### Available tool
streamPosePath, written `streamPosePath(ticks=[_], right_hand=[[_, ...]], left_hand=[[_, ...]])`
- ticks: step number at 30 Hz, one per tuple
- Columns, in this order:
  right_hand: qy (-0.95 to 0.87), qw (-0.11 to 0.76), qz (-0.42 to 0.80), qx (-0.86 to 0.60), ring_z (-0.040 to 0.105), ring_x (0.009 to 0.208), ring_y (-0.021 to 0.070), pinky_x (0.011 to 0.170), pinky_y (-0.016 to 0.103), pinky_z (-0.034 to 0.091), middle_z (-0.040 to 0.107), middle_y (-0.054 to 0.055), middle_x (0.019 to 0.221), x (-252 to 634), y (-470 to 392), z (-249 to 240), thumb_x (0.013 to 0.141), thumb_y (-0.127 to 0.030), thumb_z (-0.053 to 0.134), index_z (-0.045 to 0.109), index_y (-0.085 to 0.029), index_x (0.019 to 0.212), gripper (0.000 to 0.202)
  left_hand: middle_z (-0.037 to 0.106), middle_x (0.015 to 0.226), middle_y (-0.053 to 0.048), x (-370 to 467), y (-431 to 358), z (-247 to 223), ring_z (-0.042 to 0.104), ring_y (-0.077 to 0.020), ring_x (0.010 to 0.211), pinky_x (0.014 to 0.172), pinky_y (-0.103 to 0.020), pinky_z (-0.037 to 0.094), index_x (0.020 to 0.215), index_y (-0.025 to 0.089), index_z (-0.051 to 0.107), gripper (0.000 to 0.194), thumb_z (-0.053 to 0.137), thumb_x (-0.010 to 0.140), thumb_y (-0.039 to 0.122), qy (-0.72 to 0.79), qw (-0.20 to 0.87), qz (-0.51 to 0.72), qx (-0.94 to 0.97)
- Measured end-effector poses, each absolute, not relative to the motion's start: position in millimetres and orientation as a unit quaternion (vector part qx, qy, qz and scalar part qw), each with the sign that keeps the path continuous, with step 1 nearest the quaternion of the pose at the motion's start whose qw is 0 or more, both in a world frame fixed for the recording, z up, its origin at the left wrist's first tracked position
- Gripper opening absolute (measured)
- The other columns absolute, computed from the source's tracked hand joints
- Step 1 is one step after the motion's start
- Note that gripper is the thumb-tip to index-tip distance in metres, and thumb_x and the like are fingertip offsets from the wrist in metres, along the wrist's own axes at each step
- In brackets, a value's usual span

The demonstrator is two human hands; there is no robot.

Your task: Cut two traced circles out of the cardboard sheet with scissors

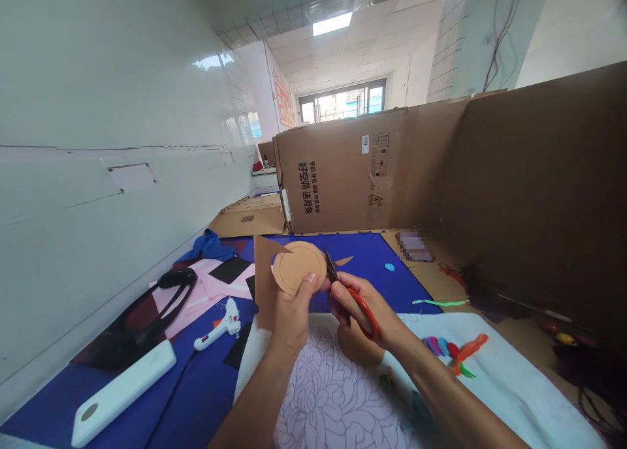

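My left hand (294,312) grips a piece of tan cardboard (300,260), its thumb pressed on the front. A round outline is drawn on this piece, its edge is partly cut to a curve, and a pointed flap (264,279) sticks out on the left. In my right hand (360,302) are red-handled scissors (365,315), their dark blades at the right edge of the cardboard. A thin tan offcut (345,261) shows just beyond the blades. Below my hands, a brown round piece (362,344) lies on a sheet with a line-drawn flower (328,397).
A white glue gun (220,325) with a cord and a long white device (125,393) lie on the blue mat (161,371) at left. Pink sheets (196,286) and black squares are behind. Colourful clay pieces (443,346) sit at right. Tall cardboard walls (343,175) enclose the far side.
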State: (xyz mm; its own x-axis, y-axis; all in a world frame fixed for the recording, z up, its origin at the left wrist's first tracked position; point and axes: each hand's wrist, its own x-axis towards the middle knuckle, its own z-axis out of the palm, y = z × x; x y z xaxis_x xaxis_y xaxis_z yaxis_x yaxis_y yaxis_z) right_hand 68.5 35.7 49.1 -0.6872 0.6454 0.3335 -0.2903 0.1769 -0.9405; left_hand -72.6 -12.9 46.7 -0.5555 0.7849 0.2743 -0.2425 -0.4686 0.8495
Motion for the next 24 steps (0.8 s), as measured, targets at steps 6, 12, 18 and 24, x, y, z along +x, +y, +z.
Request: streamPosePath(ticks=[6,12,18,24], right_hand=[[-0.681,0.375,0.609,-0.160,0.047,0.049,0.0110,0.047,0.024,0.037,0.057,-0.003,0.065,72.8,36.0,54.7,0.089,-0.079,0.068,0.060,-0.020,0.084,0.059],[-0.688,0.378,0.596,-0.167,0.044,0.048,0.0105,0.047,0.023,0.033,0.055,-0.004,0.060,74.1,35.4,57.9,0.089,-0.076,0.070,0.055,-0.021,0.078,0.058],[-0.689,0.376,0.593,-0.178,0.042,0.046,0.0105,0.045,0.023,0.030,0.054,-0.005,0.059,73.4,37.1,56.2,0.089,-0.077,0.070,0.058,-0.021,0.082,0.057],[-0.691,0.377,0.591,-0.176,0.040,0.044,0.0099,0.044,0.023,0.029,0.052,-0.006,0.056,73.4,38.2,54.8,0.090,-0.075,0.069,0.059,-0.021,0.083,0.056]], left_hand=[[0.075,0.138,-0.011,-71.7,-11.8,43.7,0.069,-0.0328,0.131,0.111,-0.048,0.057,0.134,0.024,0.072,0.064,0.091,0.075,0.041,0.410,0.304,0.789,0.341],[0.074,0.139,-0.011,-72.3,-12.0,41.9,0.070,-0.0322,0.129,0.107,-0.046,0.059,0.135,0.024,0.072,0.061,0.088,0.079,0.042,0.395,0.321,0.781,0.363],[0.076,0.138,-0.011,-74.4,-11.1,39.2,0.068,-0.0322,0.131,0.112,-0.047,0.056,0.130,0.023,0.075,0.054,0.087,0.081,0.042,0.403,0.310,0.773,0.380],[0.075,0.139,-0.010,-74.5,-10.9,38.5,0.066,-0.0326,0.135,0.117,-0.050,0.052,0.129,0.024,0.075,0.053,0.087,0.081,0.043,0.406,0.305,0.772,0.382]])
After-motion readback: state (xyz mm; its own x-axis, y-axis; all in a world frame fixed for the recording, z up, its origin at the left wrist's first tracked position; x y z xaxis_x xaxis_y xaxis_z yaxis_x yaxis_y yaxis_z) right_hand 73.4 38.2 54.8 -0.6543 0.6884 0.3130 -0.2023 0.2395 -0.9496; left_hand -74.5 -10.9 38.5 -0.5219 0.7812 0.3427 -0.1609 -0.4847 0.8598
